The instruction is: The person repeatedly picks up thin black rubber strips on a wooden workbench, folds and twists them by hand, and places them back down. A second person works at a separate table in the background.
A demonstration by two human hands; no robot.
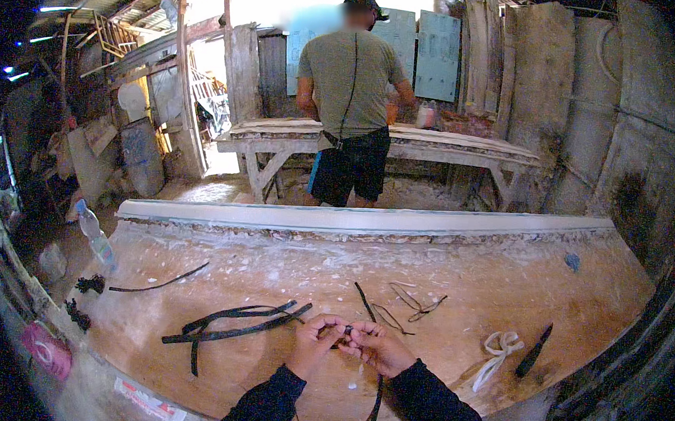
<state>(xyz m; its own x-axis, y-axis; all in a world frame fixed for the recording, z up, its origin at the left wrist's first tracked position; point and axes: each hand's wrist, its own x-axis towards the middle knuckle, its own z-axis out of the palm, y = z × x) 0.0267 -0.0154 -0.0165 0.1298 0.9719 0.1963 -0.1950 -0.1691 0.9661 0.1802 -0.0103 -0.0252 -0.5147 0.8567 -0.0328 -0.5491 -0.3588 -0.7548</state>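
Over the near middle of the wooden table (262, 397), my left hand (317, 344) and my right hand (379, 348) meet, fingers closed. Between the fingertips they pinch a small dark bit of what looks like a black strip (348, 330); most of it is hidden. A length of black strip (378, 397) shows below my right hand and another (364, 300) above it; whether they join is hidden. Several flat black strips (227, 333) lie crossed beside my left hand. A thin brown cord (417, 304) lies looped beyond my right hand.
To the right lie a knotted white strip (491, 366) and a dark pointed tool (534, 352). Black bundles (91, 283) and a plastic bottle (95, 234) sit at the left edge. A long white slab (353, 218) borders the far side. A person (350, 86) stands at another bench (467, 145).
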